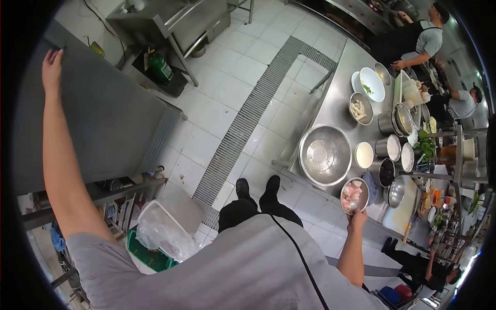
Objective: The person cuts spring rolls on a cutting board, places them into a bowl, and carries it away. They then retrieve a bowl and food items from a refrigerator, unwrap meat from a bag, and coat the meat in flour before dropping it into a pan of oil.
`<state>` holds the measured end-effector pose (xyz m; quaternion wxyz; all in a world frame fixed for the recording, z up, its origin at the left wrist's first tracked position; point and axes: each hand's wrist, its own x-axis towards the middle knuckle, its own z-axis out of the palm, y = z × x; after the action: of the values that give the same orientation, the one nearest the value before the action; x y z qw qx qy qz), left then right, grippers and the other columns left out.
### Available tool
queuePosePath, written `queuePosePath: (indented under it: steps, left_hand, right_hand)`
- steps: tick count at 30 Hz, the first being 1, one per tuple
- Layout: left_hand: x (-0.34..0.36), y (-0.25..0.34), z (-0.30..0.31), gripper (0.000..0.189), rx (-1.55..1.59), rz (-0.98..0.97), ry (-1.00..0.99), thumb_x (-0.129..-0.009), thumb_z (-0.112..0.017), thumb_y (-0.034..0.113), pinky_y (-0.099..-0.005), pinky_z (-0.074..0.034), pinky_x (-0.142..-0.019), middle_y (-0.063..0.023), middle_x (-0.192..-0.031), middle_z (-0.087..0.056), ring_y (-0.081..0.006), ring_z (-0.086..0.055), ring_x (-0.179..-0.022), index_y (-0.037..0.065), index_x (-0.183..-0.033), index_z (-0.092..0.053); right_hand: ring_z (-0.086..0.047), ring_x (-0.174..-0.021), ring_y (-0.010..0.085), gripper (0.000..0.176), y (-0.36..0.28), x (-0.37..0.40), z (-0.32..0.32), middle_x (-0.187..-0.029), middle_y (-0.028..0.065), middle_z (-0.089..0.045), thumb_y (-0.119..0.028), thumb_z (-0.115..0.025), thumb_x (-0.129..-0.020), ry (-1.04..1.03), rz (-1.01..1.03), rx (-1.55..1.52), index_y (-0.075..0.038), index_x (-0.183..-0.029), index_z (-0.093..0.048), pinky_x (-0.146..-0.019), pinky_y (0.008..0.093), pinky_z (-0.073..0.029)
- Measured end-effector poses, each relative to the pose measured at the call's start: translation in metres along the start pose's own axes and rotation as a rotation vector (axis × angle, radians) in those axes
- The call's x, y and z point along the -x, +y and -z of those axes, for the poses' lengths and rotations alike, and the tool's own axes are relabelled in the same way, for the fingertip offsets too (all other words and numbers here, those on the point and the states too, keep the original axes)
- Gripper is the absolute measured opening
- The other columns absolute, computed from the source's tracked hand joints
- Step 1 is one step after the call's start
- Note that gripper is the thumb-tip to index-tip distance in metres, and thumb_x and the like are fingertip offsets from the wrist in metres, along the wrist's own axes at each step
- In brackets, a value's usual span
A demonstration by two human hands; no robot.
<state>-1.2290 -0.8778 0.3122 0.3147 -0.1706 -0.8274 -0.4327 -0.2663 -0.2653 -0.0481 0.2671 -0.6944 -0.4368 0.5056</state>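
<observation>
My left hand (52,72) is stretched far out to the upper left, its fingers curled at the edge of a large grey metal door or panel (98,113); a small dark part shows by the fingertips. In my right hand (356,219) is a small metal bowl (345,207), gripped by its near side. Pale pink pieces of raw meat (354,194) lie in it. This bowl is beside the front edge of the steel counter (330,111), close to a large perforated metal colander (325,155).
Bowls, a cream-filled container (363,155), metal pots and squeeze bottles (416,95) crowd the counter. Co-workers (429,39) stand beyond it. A drain grate (248,111) crosses the tiled floor. A bin with clear plastic (168,227) stands by my left side.
</observation>
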Motion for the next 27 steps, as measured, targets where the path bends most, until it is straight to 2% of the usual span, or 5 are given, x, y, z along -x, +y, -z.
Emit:
queuePosePath:
  steps: [10, 16, 22, 24, 27]
  left_hand:
    - [0.023, 0.039, -0.029, 0.037, 0.307, 0.271, 0.115, -0.094, -0.072, 0.012, -0.0264, -0.053, -0.074, -0.0025, -0.097, -0.063, -0.0105, -0.061, -0.082, 0.0, -0.125, -0.057]
    - [0.177, 0.181, -0.006, 0.045, 0.416, 0.203, 0.106, -0.095, -0.068, 0.012, -0.0266, -0.05, -0.084, -0.0031, -0.091, -0.062, -0.0121, -0.06, -0.083, -0.002, -0.135, -0.052]
    - [0.49, 0.152, 0.007, 0.051, 0.242, 0.732, 0.384, -0.107, -0.053, 0.035, -0.0284, -0.044, -0.079, 0.002, -0.133, -0.057, -0.0088, -0.053, -0.099, 0.015, -0.153, -0.048]
    - [0.579, 0.153, 0.004, 0.063, 0.464, 1.097, 0.415, -0.108, -0.045, 0.053, -0.0486, -0.028, -0.117, -0.0007, -0.153, -0.048, -0.0208, -0.039, -0.141, 0.02, -0.161, -0.038]
    - [0.665, 0.144, 0.042, 0.064, 0.602, 1.059, 0.427, -0.109, -0.041, 0.053, -0.0559, -0.011, -0.124, -0.0031, -0.165, -0.037, -0.0268, -0.027, -0.154, 0.019, -0.162, -0.034]
  right_hand:
    - [-0.058, -0.057, 0.0086, 0.034, -0.105, 0.026, -0.018, -0.088, 0.0015, -0.065, -0.002, -0.053, -0.082, -0.033, 0.272, -0.125, -0.004, -0.114, -0.062, -0.042, 0.0239, -0.043]
    - [-0.066, -0.099, 0.0144, 0.042, -0.199, 0.026, -0.116, -0.114, 0.0093, -0.068, 0.003, -0.052, -0.083, -0.474, 0.424, -0.153, 0.004, -0.125, -0.06, -0.09, 0.0284, -0.052]
    - [-0.067, -0.095, 0.0146, 0.039, -0.227, 0.028, -0.241, -0.11, 0.0087, -0.07, 0.003, -0.054, -0.084, -0.812, 0.431, -0.175, 0.002, -0.123, -0.061, -0.087, 0.0275, -0.053]
    - [-0.067, -0.093, 0.0134, 0.038, -0.237, 0.038, -0.271, -0.108, 0.0074, -0.07, 0.003, -0.055, -0.084, -0.888, 0.402, -0.154, 0.002, -0.121, -0.062, -0.085, 0.0271, -0.053]
    - [-0.065, -0.09, 0.0101, 0.037, -0.239, 0.054, -0.314, -0.105, 0.0064, -0.07, 0.002, -0.056, -0.085, -1.035, 0.319, -0.134, 0.002, -0.121, -0.062, -0.084, 0.0255, -0.052]
